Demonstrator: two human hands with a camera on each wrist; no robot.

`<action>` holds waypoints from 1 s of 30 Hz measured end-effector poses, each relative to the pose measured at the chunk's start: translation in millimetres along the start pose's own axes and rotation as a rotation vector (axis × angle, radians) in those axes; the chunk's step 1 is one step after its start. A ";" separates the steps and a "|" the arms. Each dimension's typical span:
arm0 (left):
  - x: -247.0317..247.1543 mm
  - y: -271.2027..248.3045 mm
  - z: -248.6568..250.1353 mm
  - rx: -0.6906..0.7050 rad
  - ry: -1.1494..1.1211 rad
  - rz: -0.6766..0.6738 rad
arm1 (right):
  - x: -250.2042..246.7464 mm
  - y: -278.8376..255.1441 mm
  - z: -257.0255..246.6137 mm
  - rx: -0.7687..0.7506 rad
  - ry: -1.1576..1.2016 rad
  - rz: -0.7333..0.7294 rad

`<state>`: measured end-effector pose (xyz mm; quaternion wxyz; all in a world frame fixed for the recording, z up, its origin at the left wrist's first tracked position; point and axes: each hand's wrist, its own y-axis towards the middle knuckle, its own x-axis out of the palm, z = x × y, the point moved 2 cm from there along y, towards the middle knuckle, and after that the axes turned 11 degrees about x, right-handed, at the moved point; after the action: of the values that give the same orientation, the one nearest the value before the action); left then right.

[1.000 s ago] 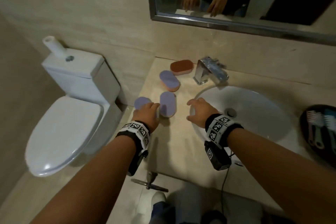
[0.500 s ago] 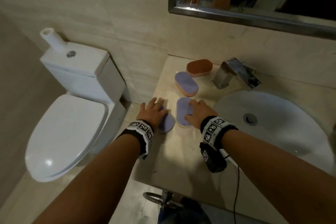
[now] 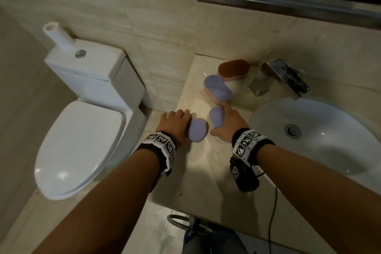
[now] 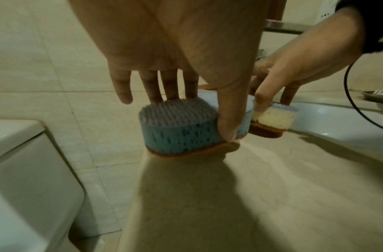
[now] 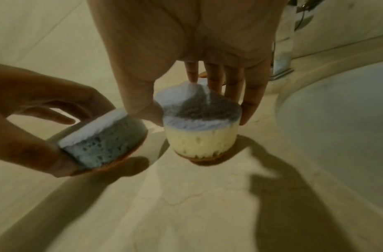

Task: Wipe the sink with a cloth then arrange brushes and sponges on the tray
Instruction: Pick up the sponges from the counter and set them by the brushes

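Left hand (image 3: pixel 176 123) pinches the blue oval sponge with purple scrub top (image 3: pixel 197 132), thumb on its side; right hand (image 3: pixel 226 125) grips the cream oval sponge with purple top (image 3: pixel 216 118); both now tilt up off the beige stone surface (image 3: pixel 198 171) beside the white sink (image 3: pixel 321 150); half a second ago they lay flat; no writing readable.

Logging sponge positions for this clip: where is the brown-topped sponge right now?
In the head view, the brown-topped sponge lies at the back of the counter near the wall, just left of the faucet and behind a purple-topped sponge.
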<state>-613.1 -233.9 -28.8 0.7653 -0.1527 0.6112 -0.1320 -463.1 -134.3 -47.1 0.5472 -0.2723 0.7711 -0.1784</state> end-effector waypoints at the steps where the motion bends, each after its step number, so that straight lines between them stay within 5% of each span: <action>1: -2.4 -2.1 3.0 0.001 0.003 0.010 | -2.5 -3.4 2.8 -0.017 0.016 0.013; 9: -13.5 7.5 51.6 0.095 -0.149 0.067 | -37.4 -34.9 46.8 -0.016 0.131 0.074; 16: -32.1 24.8 141.7 0.295 -0.099 0.107 | -90.8 -69.3 126.5 0.055 0.169 0.196; 30: -29.7 67.0 400.9 0.481 0.057 0.134 | -199.5 -132.5 373.8 0.200 0.157 0.313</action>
<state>-227.3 -131.8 54.1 0.7692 0.0787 0.5921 -0.2270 -31.1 -107.4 51.6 0.5306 -0.0786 0.8229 -0.1873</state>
